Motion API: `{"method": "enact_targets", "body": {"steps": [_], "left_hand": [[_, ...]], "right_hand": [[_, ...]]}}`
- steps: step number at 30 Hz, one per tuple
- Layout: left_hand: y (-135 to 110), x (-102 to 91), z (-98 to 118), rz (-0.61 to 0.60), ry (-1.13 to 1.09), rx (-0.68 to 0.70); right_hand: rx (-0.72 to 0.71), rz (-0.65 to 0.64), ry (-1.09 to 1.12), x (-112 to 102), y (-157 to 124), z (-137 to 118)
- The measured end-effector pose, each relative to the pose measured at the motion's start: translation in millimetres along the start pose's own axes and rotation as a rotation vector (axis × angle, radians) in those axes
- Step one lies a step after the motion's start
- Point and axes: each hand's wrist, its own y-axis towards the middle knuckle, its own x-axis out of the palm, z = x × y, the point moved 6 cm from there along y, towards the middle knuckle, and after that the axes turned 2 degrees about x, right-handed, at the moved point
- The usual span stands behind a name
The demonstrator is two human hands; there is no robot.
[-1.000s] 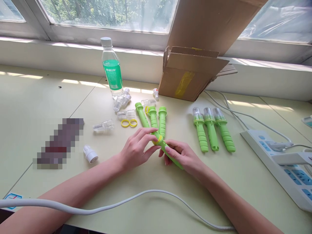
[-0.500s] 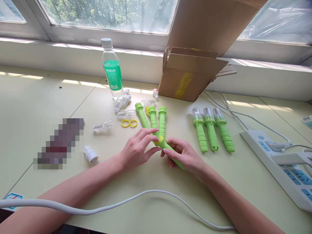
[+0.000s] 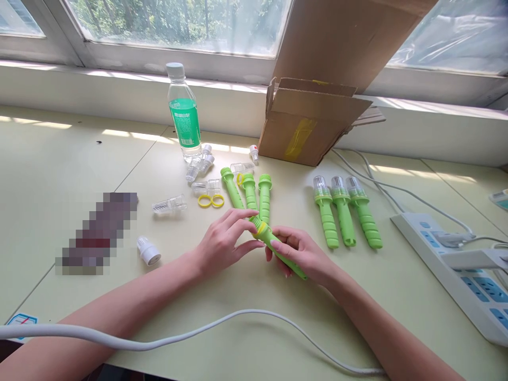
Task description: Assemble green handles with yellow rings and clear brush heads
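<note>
My right hand point(image 3: 304, 254) grips a green ribbed handle point(image 3: 273, 244) lying low over the table. A yellow ring point(image 3: 262, 228) sits near its threaded end. My left hand point(image 3: 224, 241) pinches that end with thumb and forefinger around the ring. Just behind lie three bare green handles point(image 3: 250, 191). Two loose yellow rings point(image 3: 210, 200) and several clear plastic caps point(image 3: 202, 174) are left of them. To the right lie three green handles with clear caps fitted point(image 3: 344, 211).
A green-labelled water bottle point(image 3: 183, 114) and an open cardboard box point(image 3: 309, 119) stand by the window sill. A white power strip point(image 3: 456, 264) lies at the right. A white cable point(image 3: 190, 333) crosses the near edge. A white cap point(image 3: 148, 251) lies left.
The held handle has slid slightly right and turned in my hands; the yellow ring sits a little further down from its end. Everything else stays put.
</note>
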Motion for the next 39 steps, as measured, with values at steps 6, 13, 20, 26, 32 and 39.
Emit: {"method": "enact_targets", "body": {"steps": [6, 13, 20, 26, 32, 39], "left_hand": [[-0.2, 0.6, -0.2, 0.013, 0.025, 0.016], [-2.1, -4.4, 8.5, 0.093, 0.095, 0.101], [-0.1, -4.3, 5.1, 0.102, 0.085, 0.065], [0.5, -5.2, 2.4, 0.095, -0.023, -0.037], [-4.4, 2.4, -28.2, 0.089, -0.576, -0.610], [-13.5, 9.4, -49.6, 0.188, -0.929, -0.956]], "right_hand": [[0.053, 0.058, 0.043, -4.2, 1.3, 7.3], [-0.026, -0.050, 0.034, 2.4, -0.9, -8.7], [0.006, -0.004, 0.032, 0.9, -1.1, -5.9], [0.022, 0.036, 0.031, -1.0, -0.9, -4.1], [0.011, 0.085, 0.134, -6.6, 0.8, 3.1], [0.024, 0.092, 0.159, -7.4, 0.8, 4.8]]}}
